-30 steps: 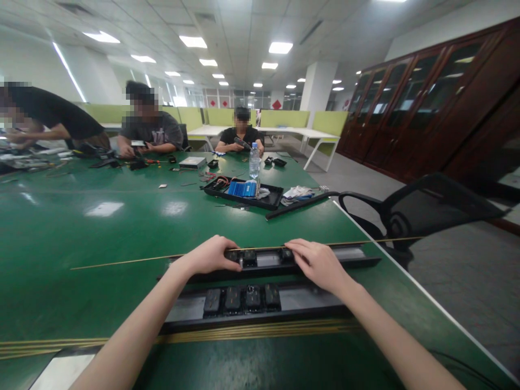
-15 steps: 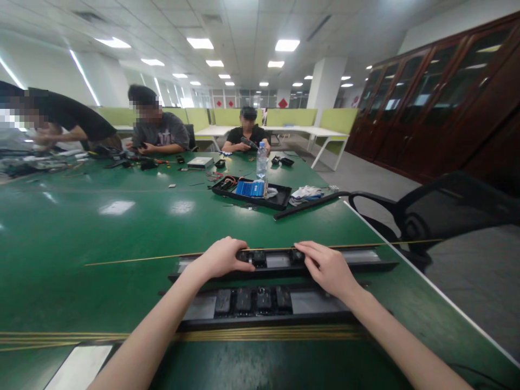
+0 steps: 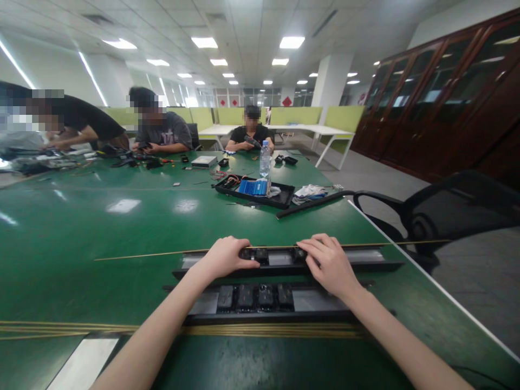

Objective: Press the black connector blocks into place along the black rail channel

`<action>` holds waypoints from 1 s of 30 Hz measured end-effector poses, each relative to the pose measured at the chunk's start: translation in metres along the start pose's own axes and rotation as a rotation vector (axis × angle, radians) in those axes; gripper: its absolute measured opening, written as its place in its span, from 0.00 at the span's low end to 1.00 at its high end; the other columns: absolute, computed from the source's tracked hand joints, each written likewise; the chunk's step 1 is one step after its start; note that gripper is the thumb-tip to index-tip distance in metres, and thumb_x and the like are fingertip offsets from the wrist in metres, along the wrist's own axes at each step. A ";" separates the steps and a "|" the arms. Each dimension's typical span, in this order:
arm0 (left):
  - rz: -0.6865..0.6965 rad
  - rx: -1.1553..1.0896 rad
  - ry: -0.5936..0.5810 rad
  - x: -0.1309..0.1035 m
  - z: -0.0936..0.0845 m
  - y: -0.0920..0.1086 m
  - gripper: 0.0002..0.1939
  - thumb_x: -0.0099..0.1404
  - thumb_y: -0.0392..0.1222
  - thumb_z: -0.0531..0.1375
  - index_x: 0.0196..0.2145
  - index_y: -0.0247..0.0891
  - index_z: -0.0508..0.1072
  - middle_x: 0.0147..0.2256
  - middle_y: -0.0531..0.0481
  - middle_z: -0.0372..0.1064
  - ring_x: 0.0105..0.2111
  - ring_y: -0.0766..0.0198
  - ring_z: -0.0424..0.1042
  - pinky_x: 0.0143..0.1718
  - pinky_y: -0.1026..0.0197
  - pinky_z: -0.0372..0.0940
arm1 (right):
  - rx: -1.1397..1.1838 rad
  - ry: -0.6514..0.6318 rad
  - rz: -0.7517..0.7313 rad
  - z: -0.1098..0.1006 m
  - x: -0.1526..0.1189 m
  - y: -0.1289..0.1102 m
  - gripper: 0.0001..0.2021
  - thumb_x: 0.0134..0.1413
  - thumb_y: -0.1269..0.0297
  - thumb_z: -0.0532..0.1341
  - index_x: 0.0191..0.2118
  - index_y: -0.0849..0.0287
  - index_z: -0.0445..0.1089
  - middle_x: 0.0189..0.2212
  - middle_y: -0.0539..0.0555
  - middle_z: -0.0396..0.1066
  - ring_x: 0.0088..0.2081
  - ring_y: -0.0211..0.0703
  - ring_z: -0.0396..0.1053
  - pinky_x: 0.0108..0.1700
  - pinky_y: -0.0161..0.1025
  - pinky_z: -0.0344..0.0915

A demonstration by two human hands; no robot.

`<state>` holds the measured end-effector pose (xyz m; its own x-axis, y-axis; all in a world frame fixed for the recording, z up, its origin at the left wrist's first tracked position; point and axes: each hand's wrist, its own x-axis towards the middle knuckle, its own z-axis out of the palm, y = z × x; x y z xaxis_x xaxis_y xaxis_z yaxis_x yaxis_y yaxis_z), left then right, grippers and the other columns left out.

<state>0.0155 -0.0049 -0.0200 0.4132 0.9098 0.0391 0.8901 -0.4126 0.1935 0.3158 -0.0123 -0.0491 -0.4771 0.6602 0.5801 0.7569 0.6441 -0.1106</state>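
Observation:
A long black rail (image 3: 369,267) with a silvery inside lies across the green table, and black blocks (image 3: 261,255) sit in it. A thin brass-coloured rod (image 3: 150,254) runs along its far side. My left hand (image 3: 229,254) is closed at the left blocks, thumb on the near side and fingers on the far side. My right hand (image 3: 325,260) is closed at the right-hand block (image 3: 299,254), its fingertips against block and rod. Nearer to me lies a second rail (image 3: 317,300) holding several black blocks (image 3: 266,297) in a row.
Several brass rods (image 3: 276,331) lie along the near side. Farther back are a black tray (image 3: 284,197) with a blue part, a water bottle (image 3: 265,160), gloves (image 3: 311,193) and a black strip (image 3: 312,205). Three people work at the far side. An office chair (image 3: 459,206) stands right.
The view has shifted slightly. My right fingers have bent a little more at the right-hand block; my left hand keeps its hold.

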 end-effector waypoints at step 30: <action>0.128 0.152 0.344 -0.014 0.019 -0.010 0.30 0.58 0.71 0.57 0.37 0.39 0.75 0.37 0.46 0.71 0.40 0.56 0.70 0.39 0.57 0.63 | 0.064 0.014 0.005 0.004 -0.003 0.002 0.15 0.59 0.76 0.55 0.48 0.59 0.73 0.44 0.56 0.76 0.47 0.50 0.67 0.50 0.49 0.63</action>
<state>0.0047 -0.0142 -0.0406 0.4570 0.8022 0.3842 0.8647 -0.5019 0.0193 0.3165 -0.0117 -0.0546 -0.4667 0.6585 0.5904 0.7291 0.6643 -0.1646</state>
